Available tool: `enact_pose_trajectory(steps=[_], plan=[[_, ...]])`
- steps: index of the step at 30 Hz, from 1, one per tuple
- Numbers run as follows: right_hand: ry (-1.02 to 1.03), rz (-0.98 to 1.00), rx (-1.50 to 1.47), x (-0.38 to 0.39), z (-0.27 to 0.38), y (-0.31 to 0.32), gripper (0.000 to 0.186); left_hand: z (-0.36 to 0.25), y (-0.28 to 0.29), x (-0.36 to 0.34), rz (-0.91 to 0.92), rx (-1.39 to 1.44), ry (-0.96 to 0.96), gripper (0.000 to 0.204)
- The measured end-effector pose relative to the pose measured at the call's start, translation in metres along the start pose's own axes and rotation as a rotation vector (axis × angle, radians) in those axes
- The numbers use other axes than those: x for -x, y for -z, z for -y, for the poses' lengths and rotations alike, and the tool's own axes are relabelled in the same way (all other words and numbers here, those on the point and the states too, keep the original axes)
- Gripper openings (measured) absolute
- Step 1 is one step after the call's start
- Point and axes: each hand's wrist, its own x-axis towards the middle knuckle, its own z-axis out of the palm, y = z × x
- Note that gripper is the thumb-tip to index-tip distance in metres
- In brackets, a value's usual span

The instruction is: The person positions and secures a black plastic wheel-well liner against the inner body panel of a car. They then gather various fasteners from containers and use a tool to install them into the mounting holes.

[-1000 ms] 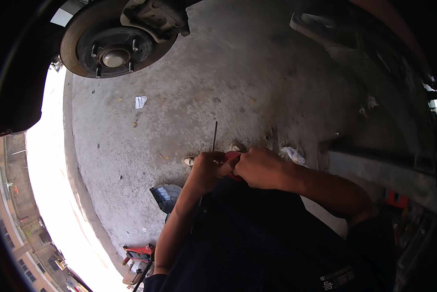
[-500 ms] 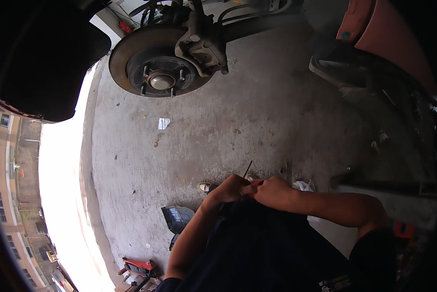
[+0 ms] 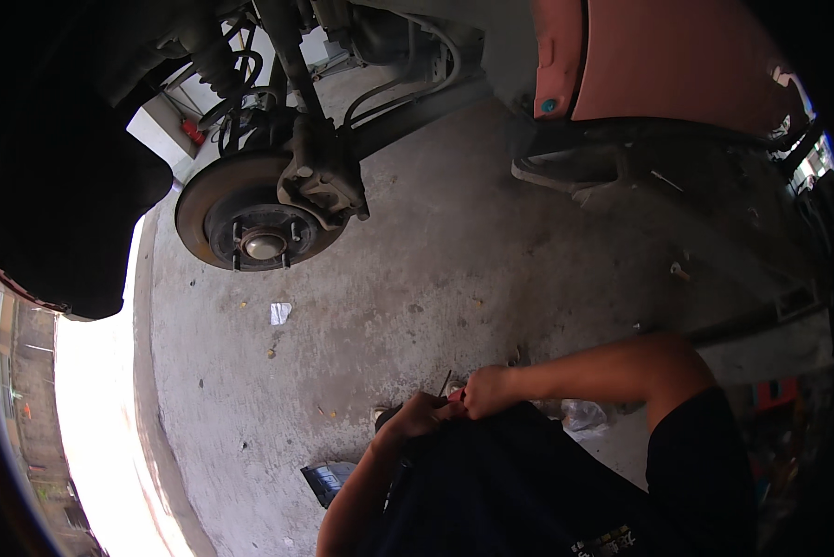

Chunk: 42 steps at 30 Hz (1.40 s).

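Close against my dark shirt, my two hands meet in front of my body. My left hand [image 3: 419, 414] is closed, and a thin dark rod [image 3: 446, 382] sticks up from its fingers. My right hand [image 3: 491, 390] is closed beside it, gripping a small red object [image 3: 456, 396] that shows between the hands. Fingers hide most of that red object, so its kind is unclear. Ahead and to the left hangs a brake disc [image 3: 195, 221] with bare wheel studs, and a brake caliper [image 3: 324, 186] sits over its right side.
A red body panel [image 3: 677, 65] hangs at the upper right. Dark wheel-arch lining [image 3: 64, 204] juts in at the left. White scrap [image 3: 280, 314] lies on the concrete floor [image 3: 407, 278]. A dark tray-like piece [image 3: 329, 481] and a clear plastic bag [image 3: 584, 418] rest near me.
The view has shifted, so the disc and caliper sit lower and farther left, and more red panel shows. My hands appear lower, still together at the red object; less of the rod shows.
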Motion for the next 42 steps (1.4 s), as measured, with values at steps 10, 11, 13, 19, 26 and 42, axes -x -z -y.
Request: enact_pose_trajectory(steps=[10,11,13,19,26,42], plan=[[-0.470,-0.076,-0.472,-0.032,0.034,-0.004,0.024,0.023,0.020,0.005,0.103,0.010,-0.075,0.048],[-0.512,-0.100,-0.506,-0.033,0.041,-0.013,0.024,0.021,0.022,0.005,0.153,-0.001,0.001,0.047],[-0.459,0.055,-0.398,-0.031,0.043,0.017,0.027,0.033,0.023,-0.003,0.175,-0.025,-0.041,0.047],[-0.512,-0.121,-0.410,-0.047,0.060,0.010,0.024,0.033,0.035,0.002,0.279,-0.117,-0.049,0.051],[-0.526,0.233,-0.325,-0.059,0.068,0.035,0.025,0.044,0.036,0.002,0.371,-0.112,-0.047,0.056],[-0.614,0.315,-0.296,-0.096,0.075,0.063,0.036,0.064,0.055,0.015,0.298,0.006,-0.077,0.055]])
